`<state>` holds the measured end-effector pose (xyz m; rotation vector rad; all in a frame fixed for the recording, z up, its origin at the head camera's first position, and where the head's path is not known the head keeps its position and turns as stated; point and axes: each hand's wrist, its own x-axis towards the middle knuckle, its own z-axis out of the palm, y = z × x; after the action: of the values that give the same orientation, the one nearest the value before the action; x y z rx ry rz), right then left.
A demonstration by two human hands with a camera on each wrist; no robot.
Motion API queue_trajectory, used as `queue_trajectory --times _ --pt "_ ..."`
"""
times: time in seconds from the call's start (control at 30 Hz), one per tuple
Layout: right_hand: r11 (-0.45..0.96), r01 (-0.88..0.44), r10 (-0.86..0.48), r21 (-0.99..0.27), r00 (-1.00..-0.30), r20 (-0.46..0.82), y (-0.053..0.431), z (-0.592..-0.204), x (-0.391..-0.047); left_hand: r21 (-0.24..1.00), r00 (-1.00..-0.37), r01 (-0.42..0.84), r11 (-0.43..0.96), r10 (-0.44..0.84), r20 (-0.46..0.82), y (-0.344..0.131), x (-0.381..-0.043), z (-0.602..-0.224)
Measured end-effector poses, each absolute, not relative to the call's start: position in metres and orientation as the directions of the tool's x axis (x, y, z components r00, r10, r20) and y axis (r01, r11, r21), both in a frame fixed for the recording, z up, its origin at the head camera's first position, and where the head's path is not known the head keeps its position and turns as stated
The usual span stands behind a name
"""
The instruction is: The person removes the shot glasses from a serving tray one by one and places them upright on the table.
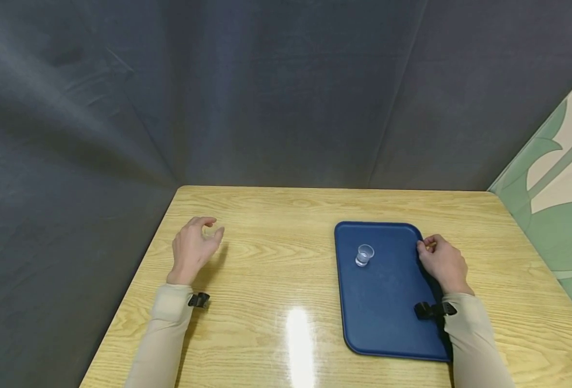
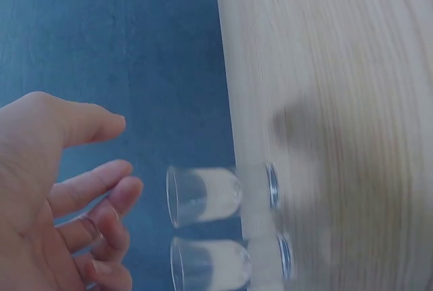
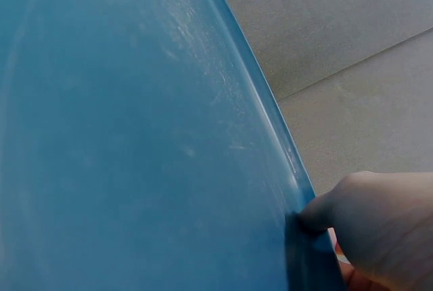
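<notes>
A blue tray (image 1: 387, 302) lies on the right part of the table. My right hand (image 1: 443, 264) grips its right edge, and in the right wrist view the thumb presses on the tray rim (image 3: 260, 105) with the other fingers partly hidden below it. On the tray's far left part stands a small clear shot glass (image 1: 364, 255). My left hand (image 1: 195, 249) hovers over the table's left side, fingers loosely bent, thumb apart, holding nothing. In the left wrist view, one shot glass (image 2: 204, 196) and another shot glass (image 2: 211, 264) stand side by side beyond the fingertips; the head view does not show them clearly.
The light wooden table (image 1: 266, 242) ends at a dark curtain (image 1: 286, 97) at the back and left. A green and white patterned panel (image 1: 557, 215) borders the right side. Bright light reflects off the table's front middle.
</notes>
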<state>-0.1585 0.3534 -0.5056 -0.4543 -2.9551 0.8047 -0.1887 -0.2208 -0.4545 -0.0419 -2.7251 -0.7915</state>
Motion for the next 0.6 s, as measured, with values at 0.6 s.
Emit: queue_trajectory --times 0.6 --pt "0.822 0.281 0.294 -0.495 -0.954 -0.054 0.354 -0.503 -0.16 0.643 -0.964 0.265 0.718 0.177 0.2 -0.147 -0.19 -0.438"
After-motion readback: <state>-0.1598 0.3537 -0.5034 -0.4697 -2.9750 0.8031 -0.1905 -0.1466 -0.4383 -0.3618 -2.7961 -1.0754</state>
